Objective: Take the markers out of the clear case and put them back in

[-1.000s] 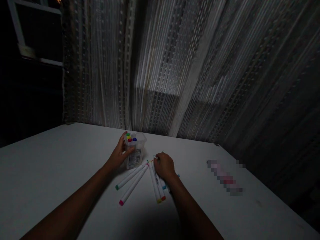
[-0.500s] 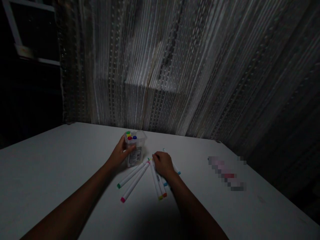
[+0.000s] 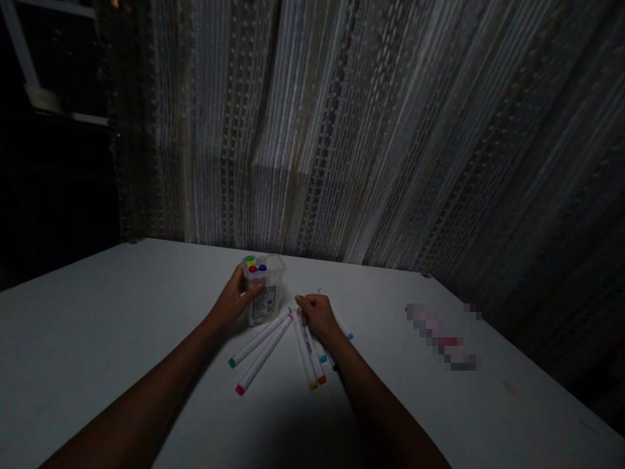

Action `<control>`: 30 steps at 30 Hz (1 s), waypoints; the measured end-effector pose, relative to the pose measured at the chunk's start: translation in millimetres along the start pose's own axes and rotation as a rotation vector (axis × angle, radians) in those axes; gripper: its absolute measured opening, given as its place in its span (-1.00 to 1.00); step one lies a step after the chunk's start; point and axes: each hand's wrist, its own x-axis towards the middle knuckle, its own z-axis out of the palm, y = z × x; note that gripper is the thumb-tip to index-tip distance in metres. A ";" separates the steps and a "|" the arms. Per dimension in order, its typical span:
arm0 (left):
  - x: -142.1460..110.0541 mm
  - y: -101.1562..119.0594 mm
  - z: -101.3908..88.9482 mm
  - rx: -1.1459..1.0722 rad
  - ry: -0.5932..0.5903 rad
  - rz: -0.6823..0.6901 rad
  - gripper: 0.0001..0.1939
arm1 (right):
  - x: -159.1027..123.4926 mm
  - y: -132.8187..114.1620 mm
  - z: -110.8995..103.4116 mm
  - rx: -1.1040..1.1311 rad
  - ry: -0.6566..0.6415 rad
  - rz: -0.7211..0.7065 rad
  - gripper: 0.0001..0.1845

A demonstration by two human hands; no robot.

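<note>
My left hand (image 3: 237,299) is wrapped round a clear plastic container (image 3: 272,286) standing upright on the table. A printed label (image 3: 264,302) shows on its front. Several markers with coloured ends (image 3: 252,268) stand inside, in green, yellow, red and blue. My right hand (image 3: 318,316) is closed over the loose white markers, its fingertips at the upper end of the red-orange-ended marker (image 3: 317,365). Beside it lie a yellow-ended marker (image 3: 305,355) and blue-ended ones (image 3: 344,324), partly under the hand. Further left lie a green-ended marker (image 3: 258,339) and a pink-ended marker (image 3: 263,355).
The white table (image 3: 122,312) reaches back to a striped, textured curtain (image 3: 317,130). A pixelated pinkish item (image 3: 442,339) lies on the right side of the table. At the left is a dark area with a pale frame (image 3: 22,45). The light is dim.
My right hand has shifted slightly at the markers' upper ends, and a dark-ended marker shows more beside the wrist. My left hand stays on the container.
</note>
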 end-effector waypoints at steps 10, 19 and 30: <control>0.4 -0.1 -0.4 -0.007 -0.002 -0.005 -0.42 | 1.9 2.1 5.1 0.197 0.019 0.046 -0.92; 0.3 -0.8 -0.7 -0.017 -0.015 -0.007 -0.40 | 3.8 7.2 6.0 0.120 0.022 0.060 -0.94; 0.5 -1.2 -1.6 -0.009 -0.021 -0.013 -0.39 | 1.9 4.8 4.6 -0.015 0.006 0.034 -0.99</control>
